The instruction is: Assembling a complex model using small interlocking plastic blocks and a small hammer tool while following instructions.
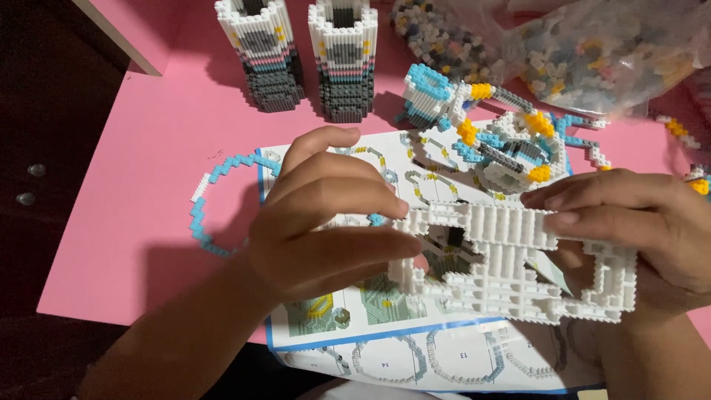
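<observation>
A person's two hands hold a white block model [518, 267] just above a printed instruction sheet [385, 348] on a pink table [133, 170]. The left hand [326, 215] closes on the model's left end, fingers curled over the top edge and thumb pressed against the side by a dark opening in the blocks. The right hand [637, 222] grips the right end, fingers laid flat along the top of the white wall and the palm cupped behind the corner. The model is wide, built of tiny white bricks, and has gaps and a stepped lower edge.

Beyond the hands, touching the far edge of the sheet, sits a rounded block assembly [503, 141] in white, light blue, grey and yellow. A thin ring of blue and white blocks [204, 215] lies flat on the table to the left, partly under the left hand. Two tall white and grey block towers [304, 55] stand side by side at the back. A clear plastic bag of loose blocks [592, 52] rests at the back right. A short yellow and white block strip [685, 133] lies at the right edge.
</observation>
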